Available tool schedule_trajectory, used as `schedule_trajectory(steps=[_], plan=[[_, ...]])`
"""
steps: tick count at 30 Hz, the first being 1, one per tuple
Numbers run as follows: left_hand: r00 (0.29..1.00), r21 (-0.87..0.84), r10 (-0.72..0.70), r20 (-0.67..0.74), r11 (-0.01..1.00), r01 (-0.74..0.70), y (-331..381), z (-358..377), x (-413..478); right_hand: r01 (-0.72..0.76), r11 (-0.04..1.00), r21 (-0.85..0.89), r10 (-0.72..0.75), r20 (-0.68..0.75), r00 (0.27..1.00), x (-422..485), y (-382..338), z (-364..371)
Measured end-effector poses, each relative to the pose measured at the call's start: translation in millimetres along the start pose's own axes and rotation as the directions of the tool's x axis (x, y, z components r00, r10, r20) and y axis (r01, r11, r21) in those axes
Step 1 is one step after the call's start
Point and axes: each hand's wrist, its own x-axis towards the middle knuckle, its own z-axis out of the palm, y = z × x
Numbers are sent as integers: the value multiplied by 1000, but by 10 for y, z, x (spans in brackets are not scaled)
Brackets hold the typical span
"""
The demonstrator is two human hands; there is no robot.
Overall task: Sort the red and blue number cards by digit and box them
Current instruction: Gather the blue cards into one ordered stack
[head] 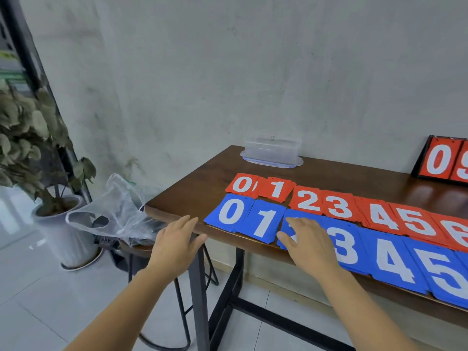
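By wall (228, 72), clear box (272, 150), cards (307, 202) on table (192, 193)

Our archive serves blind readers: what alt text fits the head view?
A person's right hand covers the blue 2 card, left hand by the wooden table's corner. In two digit-ordered rows lie red cards and blue cards; a clear plastic box stands behind.
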Motion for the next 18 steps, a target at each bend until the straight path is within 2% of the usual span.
schedule_trajectory(steps=[4, 8, 15, 18], plan=[[999, -36, -20, -45, 999, 18, -285, -22, -47, 91, 996, 9, -91, 38, 995, 222, -391, 94], [998, -55, -55, -33, 997, 53, -476, -37, -69, 178, 983, -51, -172, 102, 980, 537, -758, 207], [994, -198, -113, 4, 974, 111, -636, 45, -27, 125, 972, -200, -76, 238, 968, 918, -992, 480], [989, -324, -144, 44, 934, 150, -624, 109, 3, 162, 965, -206, -114, 229, 967, 922, -1055, 556]])
